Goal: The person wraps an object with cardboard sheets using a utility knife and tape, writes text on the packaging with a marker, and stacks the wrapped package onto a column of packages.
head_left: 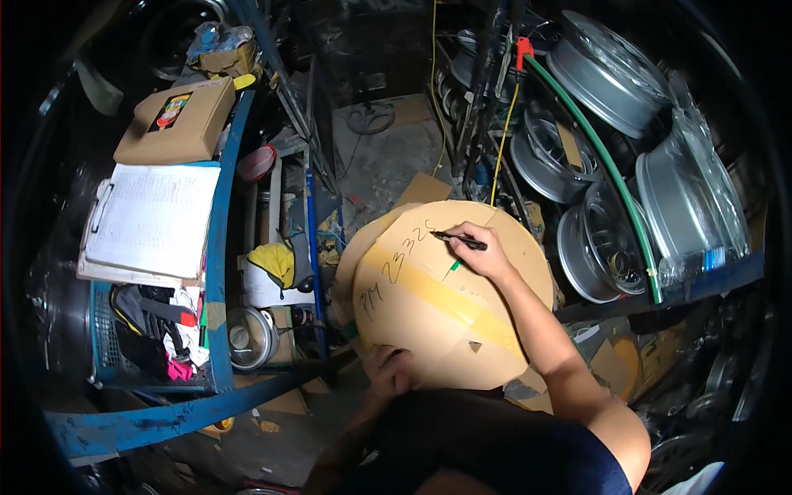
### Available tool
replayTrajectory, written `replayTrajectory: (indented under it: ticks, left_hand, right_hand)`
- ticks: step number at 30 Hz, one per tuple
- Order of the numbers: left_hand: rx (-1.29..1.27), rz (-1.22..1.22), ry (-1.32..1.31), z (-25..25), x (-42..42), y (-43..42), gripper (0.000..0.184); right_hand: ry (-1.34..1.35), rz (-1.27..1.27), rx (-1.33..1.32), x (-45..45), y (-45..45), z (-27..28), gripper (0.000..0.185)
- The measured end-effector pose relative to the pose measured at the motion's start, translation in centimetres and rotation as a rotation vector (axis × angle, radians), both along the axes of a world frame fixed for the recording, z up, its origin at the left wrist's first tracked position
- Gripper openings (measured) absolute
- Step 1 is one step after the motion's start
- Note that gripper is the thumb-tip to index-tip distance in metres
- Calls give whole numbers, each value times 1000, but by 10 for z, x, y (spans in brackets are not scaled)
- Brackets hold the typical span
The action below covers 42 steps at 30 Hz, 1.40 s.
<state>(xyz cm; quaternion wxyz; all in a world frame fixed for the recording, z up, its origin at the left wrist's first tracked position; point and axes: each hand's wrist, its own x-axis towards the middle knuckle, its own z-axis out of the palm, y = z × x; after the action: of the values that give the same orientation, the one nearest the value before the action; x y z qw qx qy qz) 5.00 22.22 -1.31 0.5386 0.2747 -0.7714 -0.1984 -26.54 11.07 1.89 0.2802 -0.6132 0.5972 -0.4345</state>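
Note:
In my right hand (483, 249) is a black marker pen (469, 242), its tip on a round cardboard sheet (429, 285). Handwritten characters, "PM 2332" and a further mark, run up the sheet's left part to the tip. A band of yellowish tape crosses the cardboard diagonally. A small green mark and a small triangular hole show on its surface. My left hand (389, 371) is at the lower left edge of the cardboard, fingers curled; a small dark spot shows by them, and what they hold is not clear.
Silver wheel rims (610, 74) fill the rack on the right, with a green hose (590, 136) across it. On the left, a blue-framed shelf (216, 272) bears a clipboard with papers (148, 219) and a cardboard box (186, 124). A yellow-and-grey cloth (272, 262) lies beyond.

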Motion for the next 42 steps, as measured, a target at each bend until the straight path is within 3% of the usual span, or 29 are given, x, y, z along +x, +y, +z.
replayTrajectory:
  ticks: [4, 5, 8, 12, 16, 19, 23, 26, 30, 32, 36, 40, 42]
  left_hand:
    - [-26, -9, -2, -1, 1, -4, 18]
    - [-32, -15, -1, 3, 1, -7, 18]
    - [-4, -8, -33, -2, 7, -2, 18]
    - [-8, 23, -3, 0, 5, -3, 18]
    - [9, 22, -4, 0, 3, -1, 16]
    - [0, -3, -9, -3, 3, -4, 18]
    - [-2, -5, -31, 0, 5, -5, 19]
    - [4, -10, -36, 0, 4, -4, 19]
    - [4, -16, -15, 3, 3, -6, 19]
    - [-6, -2, 0, 4, 1, -6, 19]
    - [16, -3, -28, 4, 4, -4, 20]
    - [23, 24, -27, 0, 2, 0, 23]
    - [20, 36, -30, -1, 1, 0, 24]
  right_hand:
    - [31, -80, -94, 13, -8, 6, 25]
    - [12, -13, 32, 13, -7, 10, 27]
    - [-272, 136, 86, 19, 12, 8, 24]
    - [8, 492, 51, 21, 43, 12, 26]
    - [22, 422, -71, 31, 48, 10, 24]
    - [76, 523, -35, 16, 55, 10, 23]
    - [-188, 374, 74, 14, 56, 3, 24]
    - [88, 458, -47, 24, 57, 13, 24]
    - [-16, 345, -42, 22, 48, 5, 26]
    - [131, 404, -92, 28, 49, 14, 24]
    - [-49, 249, -6, 22, 47, 7, 23]
    - [-83, 397, -6, 7, 52, 7, 19]
    - [-141, 317, 71, 3, 55, 5, 19]
